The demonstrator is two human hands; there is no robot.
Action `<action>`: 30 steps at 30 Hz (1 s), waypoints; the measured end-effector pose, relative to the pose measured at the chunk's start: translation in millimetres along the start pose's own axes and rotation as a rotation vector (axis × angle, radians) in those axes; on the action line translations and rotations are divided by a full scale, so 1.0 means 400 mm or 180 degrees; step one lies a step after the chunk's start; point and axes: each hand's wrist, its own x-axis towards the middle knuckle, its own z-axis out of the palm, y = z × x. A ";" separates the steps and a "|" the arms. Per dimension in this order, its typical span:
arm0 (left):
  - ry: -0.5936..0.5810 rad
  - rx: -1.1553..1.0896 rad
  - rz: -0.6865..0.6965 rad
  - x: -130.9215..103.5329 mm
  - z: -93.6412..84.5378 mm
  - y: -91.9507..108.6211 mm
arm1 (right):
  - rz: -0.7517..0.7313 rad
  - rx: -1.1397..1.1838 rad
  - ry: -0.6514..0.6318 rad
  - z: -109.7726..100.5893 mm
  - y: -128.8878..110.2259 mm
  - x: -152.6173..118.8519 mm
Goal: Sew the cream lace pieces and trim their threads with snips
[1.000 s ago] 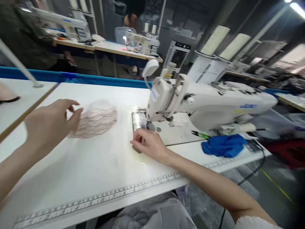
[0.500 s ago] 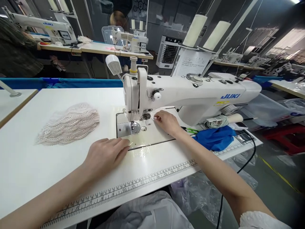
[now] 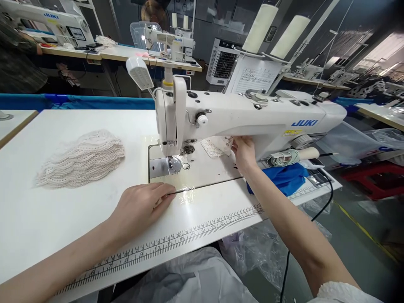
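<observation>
My right hand (image 3: 245, 155) is under the arm of the white sewing machine (image 3: 221, 111), its fingers closed on the edge of a small piece of lace fabric (image 3: 216, 147). Part of that fabric lies behind the needle area. My left hand (image 3: 143, 202) rests at the front edge of the metal needle plate (image 3: 159, 167), thumb and fingertips close together; whether anything is between them is too small to tell. A layered pile of cream lace pieces (image 3: 83, 162) lies on the table to the left.
Blue cloth (image 3: 284, 179) and a coil of cord (image 3: 284, 158) lie beside the machine's right end. A printed ruler (image 3: 176, 240) runs along the table's front edge. Thread cones (image 3: 260, 28) stand behind.
My right hand has moved right and back beneath the machine arm, and the lace piece there now shows. My left hand stays near the plate. The view has shifted slightly.
</observation>
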 end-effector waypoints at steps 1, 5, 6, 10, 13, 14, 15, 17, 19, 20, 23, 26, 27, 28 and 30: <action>-0.0085 -0.0276 -0.0131 0.007 0.002 0.013 | -0.0038 0.0118 0.0021 -0.006 -0.014 -0.029; -0.0193 -0.1177 -0.0539 0.041 0.009 0.055 | -0.0110 0.0411 -0.0650 -0.017 -0.105 -0.198; -0.0217 -0.1306 -0.0555 0.048 0.008 0.059 | -0.0072 0.0718 -0.1176 -0.017 -0.130 -0.241; -0.1247 -0.2066 -0.0432 0.050 -0.014 0.061 | 0.0502 0.1200 -0.2772 -0.012 -0.184 -0.340; -0.1832 -0.2551 -0.0725 0.021 -0.040 0.057 | 0.0482 0.0892 -0.2384 -0.011 -0.156 -0.329; -0.1862 -0.2648 -0.0859 0.010 -0.048 0.056 | 0.0304 0.0521 -0.2086 -0.012 -0.138 -0.315; -0.1867 -0.2721 -0.0987 0.000 -0.055 0.055 | 0.0026 -0.0039 -0.1747 -0.012 -0.118 -0.300; -0.1845 -0.2835 -0.1191 -0.015 -0.064 0.051 | -0.0519 -0.1207 -0.1422 -0.009 -0.078 -0.272; -0.1786 -0.2913 -0.1311 -0.021 -0.068 0.044 | -0.0793 -0.1895 -0.1353 -0.004 -0.048 -0.258; -0.1752 -0.2972 -0.1357 -0.022 -0.068 0.040 | -0.0892 -0.2079 -0.1360 -0.002 -0.037 -0.258; -0.1699 -0.3164 -0.1478 -0.016 -0.066 0.028 | -0.1189 -0.2197 -0.1630 -0.009 -0.031 -0.292; -0.1734 -0.3214 -0.1476 -0.006 -0.066 0.022 | -0.1282 -0.1843 -0.2321 -0.053 -0.062 -0.367; -0.1736 -0.3197 -0.1440 -0.003 -0.066 0.021 | -0.1190 -0.1633 -0.2562 -0.078 -0.079 -0.394; -0.1734 -0.3177 -0.1404 0.001 -0.067 0.020 | -0.1075 -0.1338 -0.2759 -0.107 -0.096 -0.419; -0.1730 -0.3161 -0.1367 0.008 -0.066 0.019 | -0.0715 -0.0490 -0.3219 -0.168 -0.122 -0.454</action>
